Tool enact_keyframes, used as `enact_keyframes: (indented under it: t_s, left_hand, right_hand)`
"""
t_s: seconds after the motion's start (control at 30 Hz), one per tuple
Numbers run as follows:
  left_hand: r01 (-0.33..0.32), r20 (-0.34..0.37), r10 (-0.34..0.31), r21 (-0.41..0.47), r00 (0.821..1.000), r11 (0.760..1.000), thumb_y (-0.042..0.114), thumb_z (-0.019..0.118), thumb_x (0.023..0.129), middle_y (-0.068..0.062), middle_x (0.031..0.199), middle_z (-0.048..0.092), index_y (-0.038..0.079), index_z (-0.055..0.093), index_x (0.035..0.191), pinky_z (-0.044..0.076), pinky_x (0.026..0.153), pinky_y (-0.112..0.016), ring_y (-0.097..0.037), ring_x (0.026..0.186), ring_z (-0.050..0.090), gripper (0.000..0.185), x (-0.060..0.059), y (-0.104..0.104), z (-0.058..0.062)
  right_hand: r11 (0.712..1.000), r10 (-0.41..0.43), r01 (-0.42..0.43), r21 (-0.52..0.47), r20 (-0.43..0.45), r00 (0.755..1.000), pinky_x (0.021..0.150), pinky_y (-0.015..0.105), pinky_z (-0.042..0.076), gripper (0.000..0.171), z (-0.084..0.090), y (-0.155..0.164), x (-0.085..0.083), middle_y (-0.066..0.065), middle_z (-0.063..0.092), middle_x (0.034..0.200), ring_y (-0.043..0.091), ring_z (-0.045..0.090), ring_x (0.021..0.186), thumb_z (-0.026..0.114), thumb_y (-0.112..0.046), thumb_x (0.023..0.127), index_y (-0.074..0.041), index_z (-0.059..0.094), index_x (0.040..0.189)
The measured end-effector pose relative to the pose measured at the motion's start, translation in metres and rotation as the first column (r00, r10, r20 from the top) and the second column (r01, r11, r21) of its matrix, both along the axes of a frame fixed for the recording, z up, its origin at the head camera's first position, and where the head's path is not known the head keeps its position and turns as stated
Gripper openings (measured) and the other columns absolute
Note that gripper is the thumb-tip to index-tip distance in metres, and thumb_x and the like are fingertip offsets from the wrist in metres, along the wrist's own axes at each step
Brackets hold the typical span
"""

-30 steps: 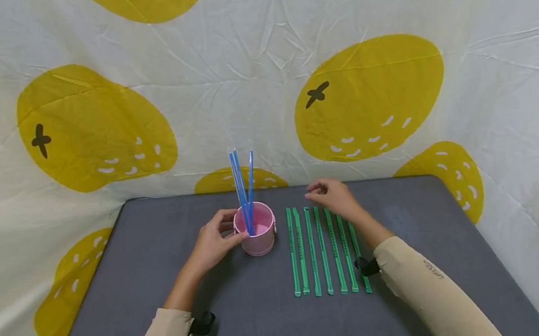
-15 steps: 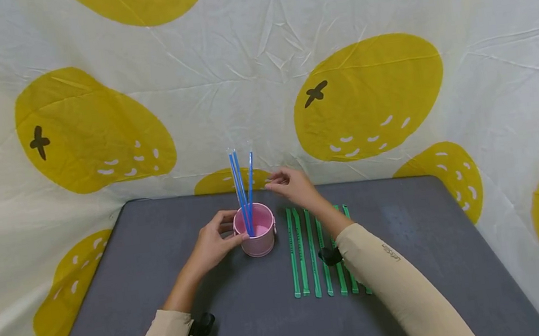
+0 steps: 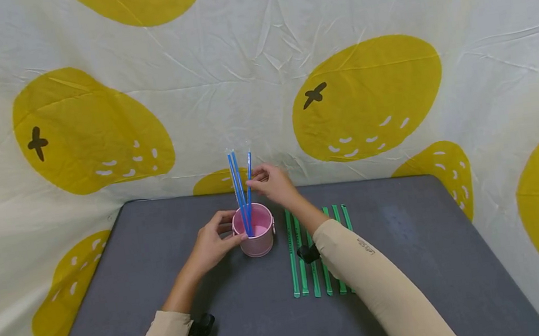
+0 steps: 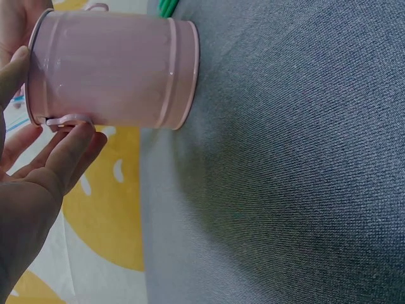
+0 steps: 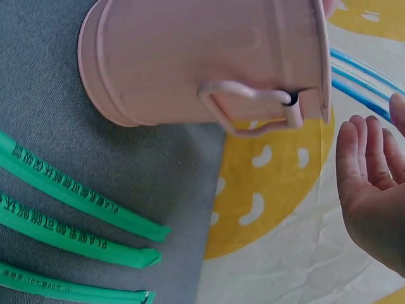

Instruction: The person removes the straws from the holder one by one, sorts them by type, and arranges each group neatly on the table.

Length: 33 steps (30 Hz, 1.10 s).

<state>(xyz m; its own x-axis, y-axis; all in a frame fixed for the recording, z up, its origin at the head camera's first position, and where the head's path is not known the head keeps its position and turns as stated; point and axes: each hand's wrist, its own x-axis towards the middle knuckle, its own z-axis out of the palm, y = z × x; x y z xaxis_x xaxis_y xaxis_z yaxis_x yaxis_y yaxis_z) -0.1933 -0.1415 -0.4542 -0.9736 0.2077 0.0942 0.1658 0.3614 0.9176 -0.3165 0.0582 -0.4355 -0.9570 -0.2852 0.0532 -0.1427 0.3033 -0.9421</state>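
Observation:
A small pink metal bucket point(image 3: 258, 246) stands on the dark table with blue straws point(image 3: 248, 165) in clear wrappers leaning upright inside. My left hand point(image 3: 214, 242) holds it from the left, thumb at the near rim and fingers round the far side; in the left wrist view fingertips meet its handle lug point(image 4: 71, 120). Above the bucket's right side, my right hand point(image 3: 276, 185) reaches to the rightmost blue straw, its thumb overlapping that straw in the head view. The right wrist view shows this hand's fingers point(image 5: 373, 155) apart from the thumb, beside the straws point(image 5: 357, 95).
Several green paper-wrapped straws point(image 3: 292, 256) lie in a row on the table point(image 3: 155, 234), right of the bucket and partly under the right forearm. Behind the table hangs a white cloth point(image 3: 237, 81) with yellow fruit prints.
My right hand has moved left from above the green straws to the blue straws over the bucket. The left hand and bucket have stayed in place.

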Motion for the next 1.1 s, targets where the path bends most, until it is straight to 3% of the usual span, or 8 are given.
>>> enact_keyframes:
  t_s: [0.2,0.33,0.43,0.6,0.7,0.9,1.1]
  left_hand:
    - [-0.01,-0.02,0.01,0.0,1.0,1.0,0.015,0.086,0.085,-0.026,0.131,0.065,0.004,0.057,0.138,0.054,0.099,-0.063,-0.047,0.115,0.068,0.061,-0.013,-0.007,-0.031]
    - [-0.001,-0.04,0.001,0.012,0.999,1.0,0.019,0.087,0.085,-0.022,0.129,0.067,0.008,0.059,0.136,0.056,0.098,-0.06,-0.045,0.114,0.069,0.059,-0.012,-0.008,-0.031]
    - [0.005,-0.045,-0.005,0.008,0.999,1.0,0.02,0.087,0.085,-0.022,0.13,0.066,0.008,0.059,0.136,0.057,0.098,-0.059,-0.045,0.113,0.069,0.059,-0.011,-0.008,-0.031]
    - [0.009,-0.038,-0.009,-0.003,0.999,1.0,0.018,0.086,0.086,-0.022,0.13,0.066,0.007,0.058,0.137,0.057,0.097,-0.059,-0.044,0.114,0.069,0.059,-0.009,-0.01,-0.032]
    - [0.011,-0.035,-0.011,-0.006,0.999,1.0,0.018,0.086,0.086,-0.022,0.131,0.066,0.007,0.057,0.137,0.058,0.096,-0.058,-0.045,0.115,0.069,0.059,-0.007,-0.011,-0.031]
    - [0.012,-0.033,-0.012,-0.015,0.999,1.0,0.019,0.086,0.086,-0.02,0.131,0.066,0.008,0.058,0.137,0.057,0.098,-0.059,-0.045,0.115,0.068,0.059,-0.005,-0.012,-0.03]
    - [0.017,-0.026,-0.017,-0.008,1.0,1.0,0.016,0.086,0.086,-0.025,0.132,0.064,0.003,0.057,0.137,0.055,0.098,-0.062,-0.05,0.116,0.066,0.06,-0.005,-0.012,-0.03]
  right_hand:
    - [1.0,-0.006,0.005,-0.02,-0.026,1.0,0.074,0.04,0.065,0.023,0.001,-0.002,0.001,0.023,0.073,0.104,0.029,0.072,0.087,0.075,-0.008,0.095,0.004,0.064,0.111]
    - [0.999,-0.012,0.011,-0.036,-0.039,0.999,0.071,0.034,0.065,0.019,0.004,0.0,0.001,0.02,0.071,0.1,0.026,0.071,0.084,0.074,-0.008,0.096,0.003,0.064,0.108]
    - [0.998,-0.016,0.013,-0.058,-0.056,0.998,0.068,0.032,0.065,0.017,0.008,0.002,0.003,0.019,0.07,0.098,0.035,0.072,0.086,0.073,-0.006,0.096,0.003,0.063,0.107]
    - [0.995,-0.02,0.012,-0.095,-0.081,0.997,0.077,0.051,0.065,0.016,0.015,0.006,0.006,0.02,0.068,0.097,0.051,0.069,0.093,0.071,-0.002,0.096,0.006,0.063,0.108]
    - [0.994,-0.034,0.024,-0.102,-0.096,0.995,0.079,0.054,0.064,0.017,0.02,0.009,0.008,0.017,0.067,0.096,0.047,0.069,0.091,0.07,-0.004,0.097,0.005,0.063,0.109]
    - [0.993,-0.055,0.04,-0.115,-0.126,0.991,0.075,0.036,0.065,0.019,0.035,0.022,0.013,0.016,0.066,0.098,0.035,0.07,0.087,0.069,-0.004,0.098,0.006,0.064,0.115]
    - [0.984,-0.05,0.022,-0.176,-0.153,0.987,0.084,0.042,0.065,0.023,0.052,0.042,0.017,0.018,0.067,0.107,0.029,0.071,0.091,0.066,-0.004,0.101,0.009,0.063,0.12]
